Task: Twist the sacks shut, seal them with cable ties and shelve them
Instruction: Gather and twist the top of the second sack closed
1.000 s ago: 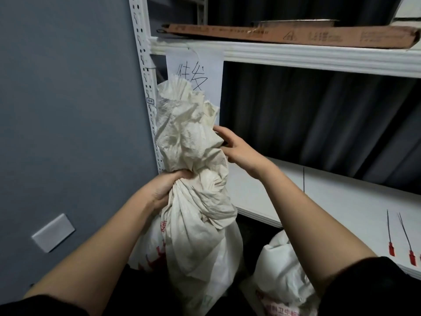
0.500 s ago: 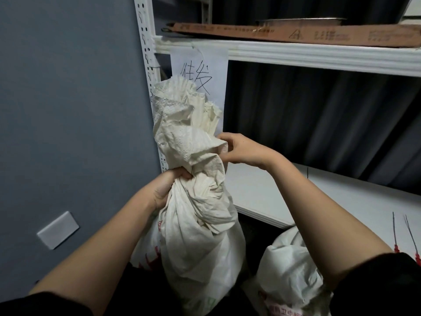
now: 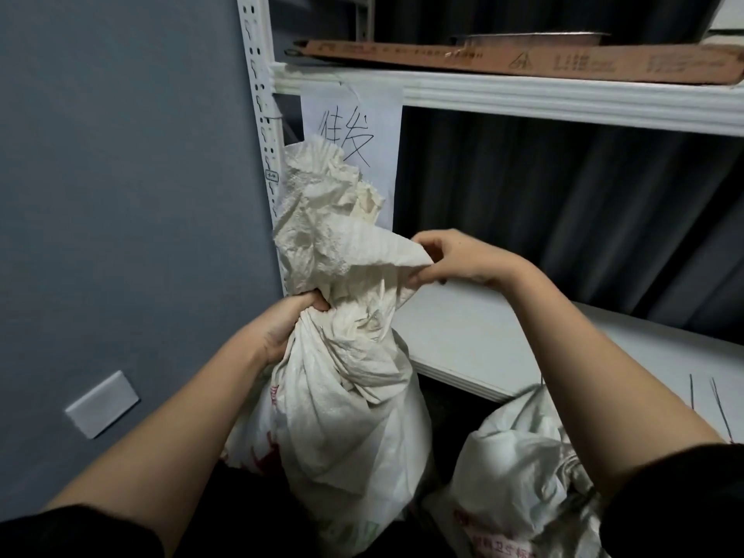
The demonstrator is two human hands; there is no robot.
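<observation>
A white woven sack [image 3: 342,404] with red print stands upright in front of me, its bunched top rising beside the shelf post. My left hand [image 3: 288,330] is clenched around the sack's gathered neck. My right hand [image 3: 455,259] pinches a loose flap of the sack's mouth and holds it out to the right. A second white sack [image 3: 519,473] sits low at the right, partly behind my right forearm. Thin cable ties [image 3: 714,400] lie on the white shelf [image 3: 475,340] near the right edge.
A white perforated shelf post [image 3: 261,114] stands by the grey wall. The upper shelf [image 3: 523,94] carries a flat cardboard box [image 3: 523,60]. A handwritten paper label [image 3: 354,130] hangs below it. A white wall plate [image 3: 102,402] sits low left. Dark curtain behind the shelves.
My right hand has moved right and pulled a flap of the sack's mouth outward. My left hand has kept its grip on the neck.
</observation>
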